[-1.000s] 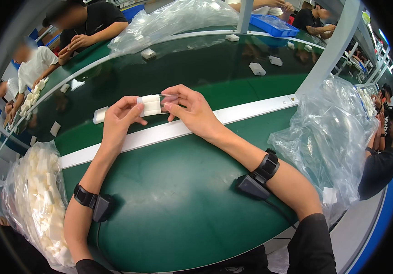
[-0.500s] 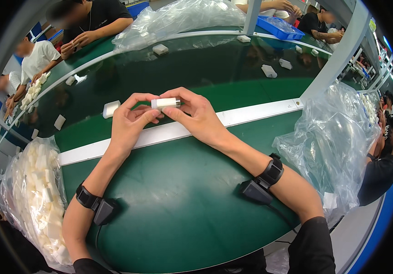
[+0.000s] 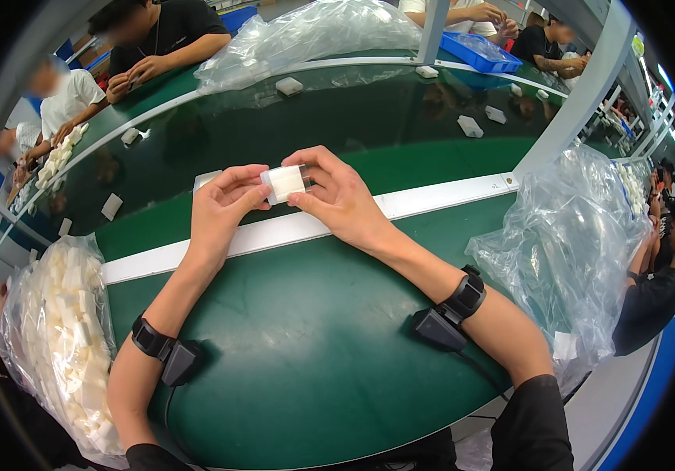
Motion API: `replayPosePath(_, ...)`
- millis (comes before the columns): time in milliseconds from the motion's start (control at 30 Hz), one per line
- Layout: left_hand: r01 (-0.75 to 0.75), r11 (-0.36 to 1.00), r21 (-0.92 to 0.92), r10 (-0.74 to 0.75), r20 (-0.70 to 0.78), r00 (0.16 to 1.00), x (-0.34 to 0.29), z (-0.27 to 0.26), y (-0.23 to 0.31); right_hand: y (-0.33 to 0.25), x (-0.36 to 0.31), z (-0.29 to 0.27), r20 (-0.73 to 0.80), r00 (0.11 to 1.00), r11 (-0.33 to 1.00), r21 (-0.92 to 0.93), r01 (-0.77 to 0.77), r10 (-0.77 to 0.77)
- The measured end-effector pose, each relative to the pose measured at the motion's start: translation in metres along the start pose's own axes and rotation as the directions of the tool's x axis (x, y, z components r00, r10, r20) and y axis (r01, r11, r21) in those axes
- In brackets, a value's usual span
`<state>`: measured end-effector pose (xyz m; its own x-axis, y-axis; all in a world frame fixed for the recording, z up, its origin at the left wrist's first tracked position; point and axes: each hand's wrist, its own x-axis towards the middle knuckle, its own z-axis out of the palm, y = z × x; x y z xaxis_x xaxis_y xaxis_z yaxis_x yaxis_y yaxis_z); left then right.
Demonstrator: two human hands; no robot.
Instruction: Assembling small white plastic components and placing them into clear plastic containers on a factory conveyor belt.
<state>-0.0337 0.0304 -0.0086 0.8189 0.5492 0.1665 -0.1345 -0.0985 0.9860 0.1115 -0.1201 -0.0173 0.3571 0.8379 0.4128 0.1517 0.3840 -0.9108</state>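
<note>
Both hands hold a white plug-in power adapter [image 3: 285, 184] above the white rail, its broad face towards me. Two metal pins stick out of its right end, and the left end has a paler, translucent rim. My left hand [image 3: 226, 200] pinches that rim between thumb and fingers. At the pin end, the thumb and fingers of my right hand [image 3: 341, 192] grip the adapter, partly covering the pins. Another white piece [image 3: 206, 180] lies on the dark green belt [image 3: 196, 125], half hidden behind my left fingers.
A clear bag of white pieces [image 3: 63, 330] stands at the left, and a crumpled clear bag [image 3: 565, 251] at the right. The white rail [image 3: 431, 195] separates my green table [image 3: 314, 353] from the belt, where several white pieces lie. Co-workers sit beyond, near a blue tray [image 3: 478, 53].
The adapter has turned from its narrow side to its broad face, showing both pins. White pieces on the belt have shifted right. Both hands stay in nearly the same place.
</note>
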Motion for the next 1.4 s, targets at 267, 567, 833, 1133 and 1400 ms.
replayPosePath(267, -0.066, 0.998, 0.023, 0.065, 0.016, 0.998, -0.003, 0.002, 0.004, -0.003, 0.000, 0.001, -0.013, 1.000, 0.998, 0.060, -0.021, 0.022)
replayPosePath(567, -0.106, 0.994, -0.005, 0.106, 0.070, 0.992, -0.002, 0.001, 0.003, -0.003, -0.001, -0.002, -0.034, 0.999, 0.999, -0.039, -0.025, 0.024)
replayPosePath(833, -0.034, 0.999, 0.023, 0.030, 0.140, 0.990, -0.004, -0.006, 0.006, 0.001, -0.003, -0.005, 0.034, 0.999, 0.973, -0.228, 0.023, -0.016)
replayPosePath(1133, 0.007, 0.997, -0.077, 0.002, 0.118, 0.993, -0.001, -0.002, 0.005, 0.001, -0.001, -0.001, -0.014, 0.996, 0.976, -0.201, 0.084, -0.089)
replayPosePath(1400, -0.265, 0.964, -0.018, 0.265, 0.115, 0.957, -0.001, -0.002, -0.003, -0.004, -0.003, 0.005, -0.070, 0.997, 0.994, -0.107, 0.036, -0.044)
